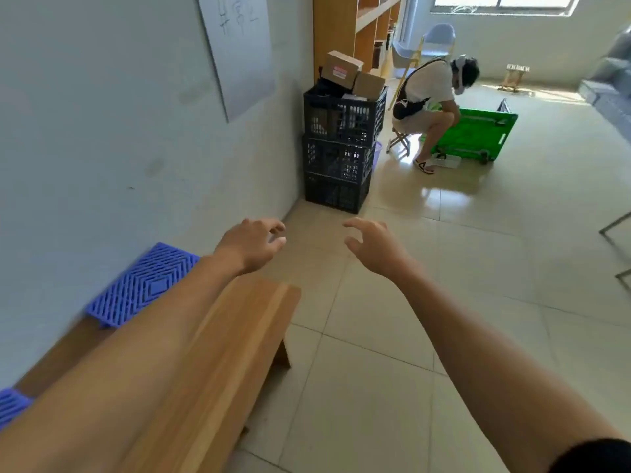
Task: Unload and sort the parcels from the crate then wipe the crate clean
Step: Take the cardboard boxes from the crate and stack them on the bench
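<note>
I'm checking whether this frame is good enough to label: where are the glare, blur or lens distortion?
Head view: the window is blown out, with glare patches on the floor tiles; wide-angle bending curves the wall and whiteboard; the forearms and wooden bench are soft near the lens, as is the right edge; both hands and the stacked black crates read clearly enough.

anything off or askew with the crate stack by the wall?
Yes. The top crate of the black stack is overfilled: cardboard boxes poke above its rim, tilted rather than flat. Both hands, left and right, are empty and short of it.
</note>
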`<state>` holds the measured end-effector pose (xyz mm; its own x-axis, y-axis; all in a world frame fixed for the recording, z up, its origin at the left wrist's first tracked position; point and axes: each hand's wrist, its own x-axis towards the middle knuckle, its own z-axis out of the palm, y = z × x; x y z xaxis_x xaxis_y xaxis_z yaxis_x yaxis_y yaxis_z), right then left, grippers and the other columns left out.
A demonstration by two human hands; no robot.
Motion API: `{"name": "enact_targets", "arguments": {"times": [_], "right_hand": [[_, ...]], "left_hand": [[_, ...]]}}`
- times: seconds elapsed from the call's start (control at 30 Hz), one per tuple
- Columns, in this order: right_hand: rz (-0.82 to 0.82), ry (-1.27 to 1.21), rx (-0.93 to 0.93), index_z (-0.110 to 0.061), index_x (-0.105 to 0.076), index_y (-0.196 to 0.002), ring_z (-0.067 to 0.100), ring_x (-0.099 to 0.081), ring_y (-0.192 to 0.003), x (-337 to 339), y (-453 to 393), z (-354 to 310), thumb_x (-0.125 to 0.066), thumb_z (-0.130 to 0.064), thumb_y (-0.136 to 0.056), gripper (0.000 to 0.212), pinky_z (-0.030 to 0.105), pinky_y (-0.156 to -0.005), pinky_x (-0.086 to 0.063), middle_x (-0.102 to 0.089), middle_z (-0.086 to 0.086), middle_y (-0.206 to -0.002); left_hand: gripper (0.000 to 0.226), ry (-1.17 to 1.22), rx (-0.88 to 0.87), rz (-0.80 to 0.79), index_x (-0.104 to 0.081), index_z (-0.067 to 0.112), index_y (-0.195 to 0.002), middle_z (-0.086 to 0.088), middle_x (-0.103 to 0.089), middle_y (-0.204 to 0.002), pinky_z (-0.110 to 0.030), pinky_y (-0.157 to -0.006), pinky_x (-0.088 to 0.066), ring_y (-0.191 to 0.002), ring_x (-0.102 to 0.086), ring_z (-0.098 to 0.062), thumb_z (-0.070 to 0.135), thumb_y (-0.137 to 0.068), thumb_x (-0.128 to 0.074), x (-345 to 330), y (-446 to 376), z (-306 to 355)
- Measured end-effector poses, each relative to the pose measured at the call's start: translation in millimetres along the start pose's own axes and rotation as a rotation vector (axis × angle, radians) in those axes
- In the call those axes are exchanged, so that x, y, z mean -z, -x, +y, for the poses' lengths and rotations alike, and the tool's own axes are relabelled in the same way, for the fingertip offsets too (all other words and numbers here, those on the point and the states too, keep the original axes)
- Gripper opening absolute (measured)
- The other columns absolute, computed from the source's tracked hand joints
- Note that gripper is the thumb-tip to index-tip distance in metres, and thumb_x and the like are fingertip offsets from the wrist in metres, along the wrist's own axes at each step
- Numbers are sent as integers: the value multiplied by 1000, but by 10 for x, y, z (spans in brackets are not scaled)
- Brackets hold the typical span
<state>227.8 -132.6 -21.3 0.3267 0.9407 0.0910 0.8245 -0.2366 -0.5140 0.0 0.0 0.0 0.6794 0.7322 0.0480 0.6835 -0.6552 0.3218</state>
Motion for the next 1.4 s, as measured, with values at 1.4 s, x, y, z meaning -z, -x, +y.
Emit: {"name": "enact_targets", "arguments": {"times": [1.4], "right_hand": [[55,16,-390,-26,-62,-138,26,-58,-123,1270,-4018,3855,-57,-27,-102,37,42,-98,-51,-68,5,-130]], "left_hand": [[39,60,-138,-230,-60,25,-138,-1,-67,-132,-40,-99,-51,-119,-62,-22,38,-101,-57,-1469,-5984,1409]]}}
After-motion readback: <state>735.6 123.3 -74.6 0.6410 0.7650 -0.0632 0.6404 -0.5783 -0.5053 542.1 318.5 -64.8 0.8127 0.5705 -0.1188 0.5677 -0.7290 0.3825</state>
